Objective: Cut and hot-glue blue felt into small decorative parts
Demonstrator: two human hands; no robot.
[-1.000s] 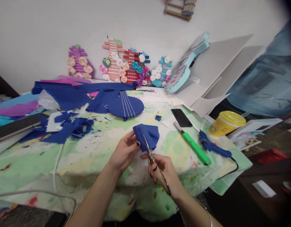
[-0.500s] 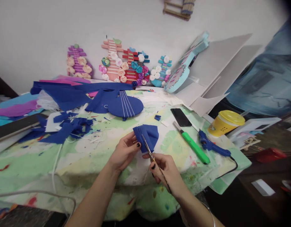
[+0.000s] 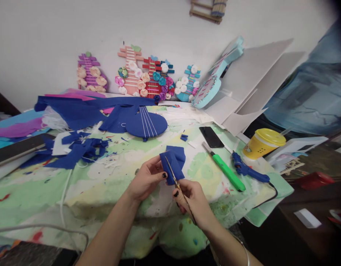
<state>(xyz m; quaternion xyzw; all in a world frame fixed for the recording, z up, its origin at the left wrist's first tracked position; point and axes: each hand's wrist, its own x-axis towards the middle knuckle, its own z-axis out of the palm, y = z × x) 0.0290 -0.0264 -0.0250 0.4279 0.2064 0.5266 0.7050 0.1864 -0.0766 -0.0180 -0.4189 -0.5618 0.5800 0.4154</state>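
Note:
Folded blue fabric is pinched at its left edge by my left hand, thumb on top. My right hand is closed around the handles of a pair of scissors. The scissor blades lie over the blue fabric, pointing up and left; whether they cut into it is hard to tell. Beyond the hands lies a blue guitar-shaped piece with white strings, and small blue scraps lie right of it.
A green cutter, a phone, a blue glue gun and a yellow-lidded cup are on the right. Blue scraps are piled on the left. Decorated guitars lean along the wall, beside white boards.
The fabric's near layer has shifted and turned, so that its folds lie differently and more of the back layer shows. My right hand and the scissors have moved slightly left.

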